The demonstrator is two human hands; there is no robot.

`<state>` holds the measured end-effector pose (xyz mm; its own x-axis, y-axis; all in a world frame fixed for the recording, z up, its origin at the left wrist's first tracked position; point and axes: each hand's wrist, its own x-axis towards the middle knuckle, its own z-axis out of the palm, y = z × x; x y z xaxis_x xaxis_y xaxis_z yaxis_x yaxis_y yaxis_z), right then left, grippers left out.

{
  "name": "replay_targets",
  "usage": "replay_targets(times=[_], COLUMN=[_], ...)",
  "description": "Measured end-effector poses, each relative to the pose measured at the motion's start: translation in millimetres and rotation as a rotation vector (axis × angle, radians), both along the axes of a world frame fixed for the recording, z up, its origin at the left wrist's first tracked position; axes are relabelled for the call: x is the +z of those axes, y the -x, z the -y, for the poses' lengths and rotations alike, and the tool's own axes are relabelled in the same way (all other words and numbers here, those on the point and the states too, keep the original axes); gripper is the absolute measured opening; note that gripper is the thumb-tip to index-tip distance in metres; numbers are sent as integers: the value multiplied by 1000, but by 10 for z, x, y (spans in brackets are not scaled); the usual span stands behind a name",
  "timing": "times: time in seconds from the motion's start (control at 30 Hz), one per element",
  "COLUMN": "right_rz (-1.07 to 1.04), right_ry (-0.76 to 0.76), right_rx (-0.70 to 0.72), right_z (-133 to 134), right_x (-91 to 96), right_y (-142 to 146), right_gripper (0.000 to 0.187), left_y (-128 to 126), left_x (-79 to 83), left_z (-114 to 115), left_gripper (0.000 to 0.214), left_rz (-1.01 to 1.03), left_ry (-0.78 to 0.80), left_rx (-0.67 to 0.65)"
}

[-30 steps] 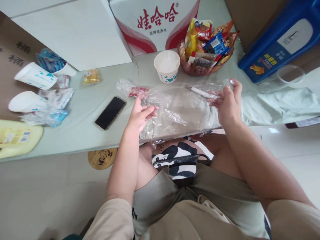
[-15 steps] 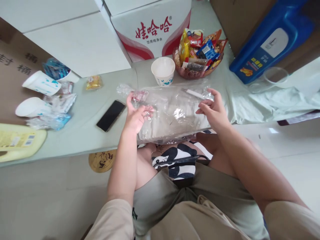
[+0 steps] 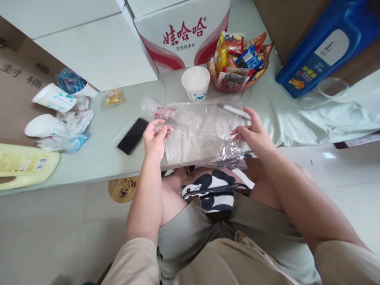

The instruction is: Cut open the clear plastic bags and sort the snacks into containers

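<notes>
A clear plastic bag (image 3: 202,138) lies spread and wrinkled over the table's front edge, its lower side hanging above my lap. My left hand (image 3: 154,138) pinches at its left edge, fingertips together. On the right side my right hand (image 3: 255,133) has thumb and fingers closed on the film. A white pen-like stick (image 3: 236,111) rests on the bag's far right part, close to my right index finger. Beyond my left hand is a crumpled clear wrapper with a red printed patch (image 3: 166,113).
A paper cup (image 3: 196,84) stands behind the bag, beside a bowl of packaged snacks (image 3: 237,85). A phone (image 3: 133,136) lies left of my left hand. Tipped paper cups (image 3: 55,97), wrappers and a yellow packet (image 3: 114,97) are farther left. A blue jug (image 3: 308,59) and clear cup (image 3: 332,93) stand right.
My left hand has come off the red-printed wrapper, which now lies beyond it, and has moved slightly left and nearer. The bag's front right part has bunched and shifted; my right hand barely moved.
</notes>
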<state>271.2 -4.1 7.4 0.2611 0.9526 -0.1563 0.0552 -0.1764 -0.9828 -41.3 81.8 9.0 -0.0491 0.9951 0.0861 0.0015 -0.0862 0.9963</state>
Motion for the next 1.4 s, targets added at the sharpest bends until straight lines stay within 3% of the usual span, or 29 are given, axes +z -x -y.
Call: replay_targets(times=[0.13,0.23,0.37,0.5,0.63,0.73,0.83,0.93,1.07,1.23,1.33,1.4], right_rz=[60,108,252,456,651,708,572,276,-22,-103,-63,47], right_ry=[-129,-125,-131,-197,-282,-379,-453,-393,-231,-58,122,129], right_rx=[-94,-66,0,45,22,-65,-28,92,130,106,310,392], right_z=[-20,-40,-71,-80,-60,-28,14,40,26,6,60,101], right_x=[38,49,23,-20,-7,80,181,220,189,223,267,275], right_y=[-25,-60,-108,-136,-136,-139,-144,-130,-80,-66,-132,-203], right_gripper=[43,20,25,36,15,6,15,28,36,38,43,40], left_y=[5,40,95,131,162,184,187,153,67,-17,-29,-40], left_x=[-19,-63,-130,-101,-35,-9,38,128,198,92,64,87], left_z=[-52,-79,-109,-109,-84,-66,-30,35,86,27,8,16], left_gripper=[30,36,35,19,4,11,30,51,58,58,54,47], left_rz=[-167,-303,-466,-579,-673,-678,-501,-198,27,-11,-94,-136], left_ry=[-90,-111,-157,-255,-380,-418,-357,-239,-49,144,256,322], left_rx=[11,-20,0,25,48,67,-79,-245,-233,-108,-158,-252])
